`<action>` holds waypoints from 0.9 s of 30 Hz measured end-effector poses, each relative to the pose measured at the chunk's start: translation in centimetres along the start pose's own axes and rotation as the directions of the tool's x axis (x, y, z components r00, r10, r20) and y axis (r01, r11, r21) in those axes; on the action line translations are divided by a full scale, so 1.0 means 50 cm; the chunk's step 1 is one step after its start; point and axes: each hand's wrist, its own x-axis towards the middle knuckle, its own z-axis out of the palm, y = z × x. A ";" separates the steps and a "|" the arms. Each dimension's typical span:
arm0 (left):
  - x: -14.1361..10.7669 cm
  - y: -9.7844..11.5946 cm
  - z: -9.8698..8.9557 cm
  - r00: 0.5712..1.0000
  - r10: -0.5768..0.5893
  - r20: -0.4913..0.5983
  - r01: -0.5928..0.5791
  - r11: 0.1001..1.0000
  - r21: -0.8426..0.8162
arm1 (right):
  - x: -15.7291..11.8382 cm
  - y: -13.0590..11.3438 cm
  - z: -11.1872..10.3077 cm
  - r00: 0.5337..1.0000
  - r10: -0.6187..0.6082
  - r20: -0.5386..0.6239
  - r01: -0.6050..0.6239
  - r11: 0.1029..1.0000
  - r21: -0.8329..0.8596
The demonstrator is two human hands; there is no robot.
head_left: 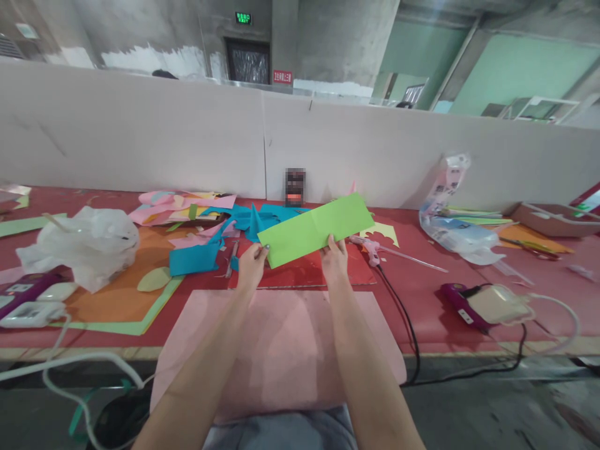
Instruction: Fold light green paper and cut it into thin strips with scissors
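Green paper (309, 234) held up above the red sheet (300, 276), tilted, right end higher. Left hand (252, 262) pinches its left edge; right hand (334, 259) grips the lower edge, thumb in front, other fingers hidden. Best handled with a light pinch, kept taut without creasing, clear of the glue gun (372, 250) near the right hand
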 end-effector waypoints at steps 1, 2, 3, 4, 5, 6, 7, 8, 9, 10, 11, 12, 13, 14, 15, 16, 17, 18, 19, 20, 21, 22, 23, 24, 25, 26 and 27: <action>0.001 -0.002 -0.001 1.000 0.002 -0.010 -0.002 1.000 0.016 | 0.001 0.000 -0.002 1.000 -0.003 -0.004 0.003 1.000 0.008; 0.001 -0.003 -0.001 1.000 0.004 -0.013 -0.004 1.000 0.025 | 0.002 0.000 -0.004 1.000 -0.005 -0.009 0.005 1.000 0.016; 0.001 -0.003 -0.002 1.000 0.006 -0.014 -0.006 1.000 0.029 | 0.002 0.001 -0.005 1.000 -0.005 -0.011 0.005 1.000 0.023; 0.000 -0.003 -0.002 1.000 0.008 -0.012 -0.008 1.000 0.030 | 0.003 0.001 -0.007 1.000 -0.004 -0.011 0.004 1.000 0.028; -0.002 -0.002 -0.002 1.000 0.011 -0.010 -0.011 0.999 0.030 | 0.004 0.002 -0.008 1.000 -0.002 -0.009 0.002 0.999 0.033; -0.004 -0.002 -0.001 1.000 0.016 -0.010 -0.016 0.999 0.032 | 0.005 0.003 -0.010 1.000 0.000 -0.008 0.000 0.999 0.039; -0.006 -0.001 0.000 1.000 0.023 -0.008 -0.023 0.999 0.040 | 0.007 0.004 -0.011 1.000 0.003 -0.010 -0.002 0.999 0.047; -0.007 -0.001 0.001 1.000 0.032 -0.002 -0.031 0.998 0.052 | 0.008 0.005 -0.012 1.000 0.004 -0.015 -0.003 0.998 0.057; -0.008 -0.002 0.003 0.999 0.040 0.009 -0.041 0.997 0.064 | 0.011 0.006 -0.013 1.000 0.004 -0.021 -0.002 0.998 0.065; -0.009 -0.004 0.005 0.998 0.048 0.028 -0.050 0.996 0.075 | 0.013 0.007 -0.014 0.999 0.002 -0.032 0.001 0.997 0.071; -0.009 -0.006 0.007 0.997 0.056 0.048 -0.059 0.995 0.082 | 0.015 0.008 -0.015 0.999 -0.001 -0.042 0.005 0.997 0.074; -0.008 -0.009 0.008 0.996 0.063 0.069 -0.069 0.994 0.085 | 0.017 0.008 -0.016 0.999 -0.005 -0.053 0.009 0.997 0.074; -0.007 -0.011 0.010 0.994 0.070 0.087 -0.077 0.994 0.082 | 0.018 0.008 -0.017 0.998 -0.009 -0.065 0.014 0.997 0.071; -0.006 -0.013 0.011 0.992 0.076 0.101 -0.083 0.994 0.075 | 0.019 0.008 -0.018 0.997 -0.013 -0.075 0.018 0.998 0.067; -0.005 -0.015 0.013 0.991 0.079 0.110 -0.087 0.994 0.065 | 0.020 0.007 -0.018 0.996 -0.017 -0.082 0.022 0.998 0.063; -0.003 -0.017 0.014 0.990 0.080 0.117 -0.086 0.995 0.049 | 0.020 0.007 -0.019 0.996 -0.021 -0.087 0.026 0.998 0.061; -0.002 -0.019 0.016 0.989 0.078 0.123 -0.082 0.996 0.029 | 0.020 0.007 -0.019 0.996 -0.024 -0.089 0.030 0.998 0.062; -0.001 -0.020 0.017 0.989 0.074 0.129 -0.075 0.997 0.004 | 0.020 0.006 -0.020 0.996 -0.030 -0.089 0.035 0.997 0.066; 0.000 -0.021 0.019 0.988 0.069 0.135 -0.067 0.998 -0.022 | 0.021 0.007 -0.021 0.996 -0.035 -0.086 0.041 0.997 0.070; 0.001 -0.022 0.020 0.988 0.066 0.142 -0.060 0.997 -0.046 | 0.021 0.007 -0.021 0.996 -0.039 -0.083 0.045 0.996 0.071; 0.001 -0.022 0.022 0.987 0.065 0.147 -0.056 0.996 -0.064 | 0.021 0.007 -0.022 0.996 -0.044 -0.081 0.050 0.996 0.070; 0.001 -0.022 0.023 0.987 0.063 0.149 -0.053 0.996 -0.074 | 0.022 0.008 -0.023 0.996 -0.048 -0.081 0.053 0.997 0.064; 0.000 -0.021 0.024 0.987 0.062 0.148 -0.052 0.996 -0.074 | 0.022 0.008 -0.023 0.995 -0.052 -0.083 0.057 0.997 0.057; 0.000 -0.021 0.025 0.987 0.062 0.148 -0.052 0.996 -0.069 | 0.022 0.008 -0.024 0.995 -0.054 -0.088 0.059 0.997 0.050; -0.001 -0.020 0.025 0.987 0.062 0.149 -0.054 0.997 -0.062 | 0.022 0.008 -0.024 0.994 -0.055 -0.094 0.060 0.997 0.047; -0.002 -0.018 0.026 0.987 0.063 0.150 -0.055 0.997 -0.055 | 0.022 0.008 -0.023 0.993 -0.054 -0.102 0.060 0.997 0.050; -0.002 -0.017 0.026 0.987 0.063 0.150 -0.057 0.997 -0.049 | 0.022 0.008 -0.023 0.993 -0.052 -0.110 0.058 0.997 0.057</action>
